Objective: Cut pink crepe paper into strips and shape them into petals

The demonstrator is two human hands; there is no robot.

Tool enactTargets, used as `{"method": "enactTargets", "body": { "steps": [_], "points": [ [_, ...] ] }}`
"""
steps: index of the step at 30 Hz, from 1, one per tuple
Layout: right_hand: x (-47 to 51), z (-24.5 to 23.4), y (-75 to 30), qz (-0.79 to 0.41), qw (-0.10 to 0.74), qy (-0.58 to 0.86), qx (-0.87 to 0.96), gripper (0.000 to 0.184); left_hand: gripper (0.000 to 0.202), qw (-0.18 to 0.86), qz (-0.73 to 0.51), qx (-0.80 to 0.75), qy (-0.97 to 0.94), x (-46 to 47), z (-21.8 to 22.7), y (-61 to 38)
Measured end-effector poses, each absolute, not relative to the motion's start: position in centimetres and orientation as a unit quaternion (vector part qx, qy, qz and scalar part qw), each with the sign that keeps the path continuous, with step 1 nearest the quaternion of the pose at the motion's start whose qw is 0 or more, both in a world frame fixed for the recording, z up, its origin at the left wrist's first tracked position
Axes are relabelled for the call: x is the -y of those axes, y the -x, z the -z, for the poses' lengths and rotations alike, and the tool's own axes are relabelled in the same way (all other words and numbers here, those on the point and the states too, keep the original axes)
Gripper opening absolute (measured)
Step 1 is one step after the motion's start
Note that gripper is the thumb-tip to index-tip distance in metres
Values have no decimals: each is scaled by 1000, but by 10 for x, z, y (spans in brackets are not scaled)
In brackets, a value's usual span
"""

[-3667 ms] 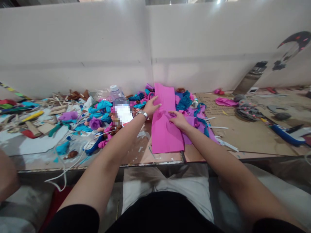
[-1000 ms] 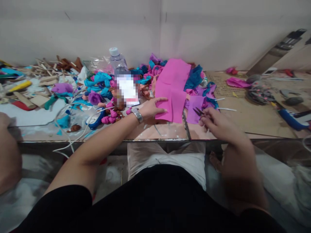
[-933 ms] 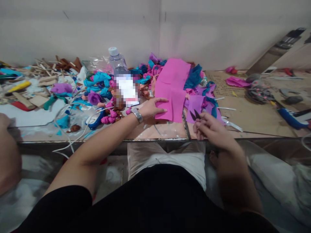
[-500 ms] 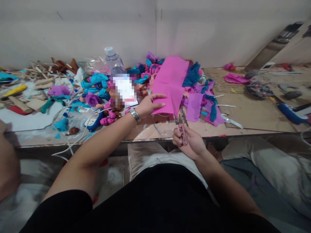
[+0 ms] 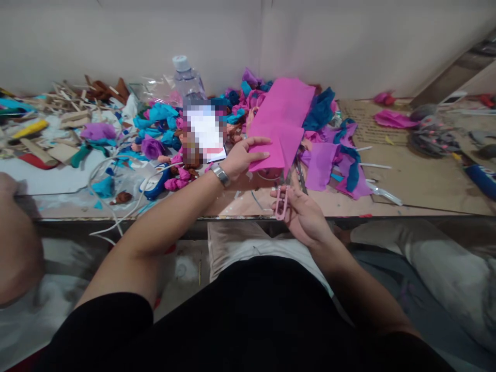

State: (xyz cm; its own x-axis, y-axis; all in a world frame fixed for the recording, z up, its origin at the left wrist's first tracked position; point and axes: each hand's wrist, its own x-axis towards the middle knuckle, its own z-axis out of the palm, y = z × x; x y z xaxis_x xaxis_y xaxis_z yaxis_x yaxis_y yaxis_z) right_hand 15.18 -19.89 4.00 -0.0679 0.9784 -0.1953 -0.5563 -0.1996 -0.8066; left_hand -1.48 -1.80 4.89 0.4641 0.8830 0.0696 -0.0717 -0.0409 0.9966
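Observation:
A sheet of bright pink crepe paper (image 5: 284,106) stretches over the pile at the centre of the table, with a slit and a hanging flap near its lower end. My left hand (image 5: 248,157) pinches the paper's lower left edge between thumb and fingers. Just below the flap, my right hand (image 5: 304,214) has its fingers around a pair of scissors (image 5: 281,203) with pink handles. The dark blades point up beside the paper's lower right edge, partly hidden by fingers and blurred. Purple crepe paper pieces (image 5: 321,163) lie to the right.
A phone (image 5: 207,126) leans before a water bottle (image 5: 189,82). Crumpled crepe paper (image 5: 158,116) and wood sticks (image 5: 72,106) cover the left. White cable (image 5: 93,181) hangs over the edge. Cardboard (image 5: 418,178) lies right. Another person's arm (image 5: 17,237) is at far left.
The scissors have turned in my right hand, so their handles now sit at its left. My left hand keeps its hold on the pink paper. The whole view has shifted slightly.

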Motion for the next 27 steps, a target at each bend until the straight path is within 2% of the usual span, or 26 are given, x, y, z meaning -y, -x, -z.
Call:
{"method": "enactTargets", "body": {
  "steps": [6, 14, 27],
  "points": [
    [189, -39, -157, -667, 581, 382, 268, 45, 47, 599, -402, -334, -607, 19, -49, 14],
    [185, -39, -161, -675, 568, 391, 262, 31, 50, 551, -373, -342, -664, 18, -48, 16],
    [182, -39, -168, -720, 535, 347, 275, 28, 51, 506, -372, -338, -701, 12, -42, 18]
  ]
}}
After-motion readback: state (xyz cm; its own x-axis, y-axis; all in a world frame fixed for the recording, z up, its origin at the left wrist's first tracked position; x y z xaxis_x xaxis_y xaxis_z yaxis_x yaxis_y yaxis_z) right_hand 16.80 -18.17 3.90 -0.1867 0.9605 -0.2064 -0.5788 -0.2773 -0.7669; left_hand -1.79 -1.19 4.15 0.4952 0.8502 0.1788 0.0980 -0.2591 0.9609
